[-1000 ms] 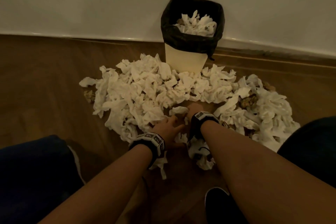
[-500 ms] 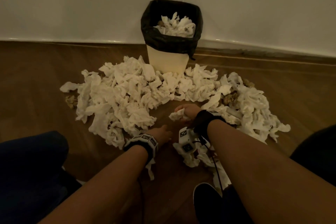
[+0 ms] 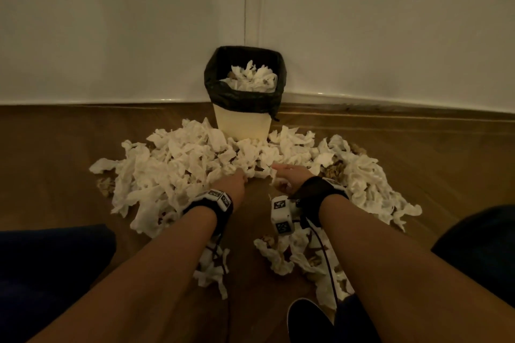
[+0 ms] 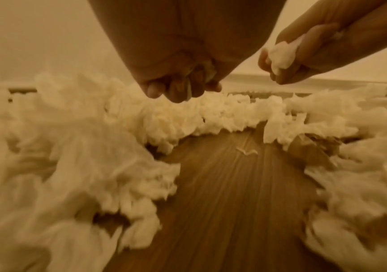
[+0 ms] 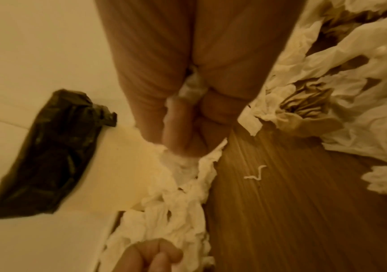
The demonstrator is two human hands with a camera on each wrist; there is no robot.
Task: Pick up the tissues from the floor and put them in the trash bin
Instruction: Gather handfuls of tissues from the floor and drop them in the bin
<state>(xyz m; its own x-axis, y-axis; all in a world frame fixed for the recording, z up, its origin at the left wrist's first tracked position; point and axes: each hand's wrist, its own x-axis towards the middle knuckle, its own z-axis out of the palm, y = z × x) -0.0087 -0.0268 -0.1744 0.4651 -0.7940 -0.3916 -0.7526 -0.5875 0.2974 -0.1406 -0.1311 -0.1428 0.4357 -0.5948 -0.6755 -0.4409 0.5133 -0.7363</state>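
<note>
A cream trash bin [image 3: 242, 126] with a black liner [image 3: 223, 92] stands against the wall, tissues heaped inside. A wide pile of crumpled white tissues [image 3: 178, 167] covers the floor in front of it. My right hand [image 3: 284, 175] hovers low over the pile's near edge and grips a white tissue wad [image 4: 281, 53], which sticks out of both ends of the fist [image 5: 188, 128]. My left hand [image 3: 237, 178] is beside it with its fingers [image 4: 181, 88] curled, and a pale scrap of tissue shows inside them.
A white wall and baseboard run behind the bin. Brown crumpled paper [image 3: 334, 172] lies mixed into the right side of the pile. More tissues [image 3: 278, 256] lie under my right forearm. My knees frame both sides, a dark shoe [image 3: 306, 320] below. A tiny scrap [image 5: 255, 174] lies on bare wood.
Both hands rose off the floor and moved forward toward the bin. The right hand picked up a tissue wad and still grips it. The head view tilted up.
</note>
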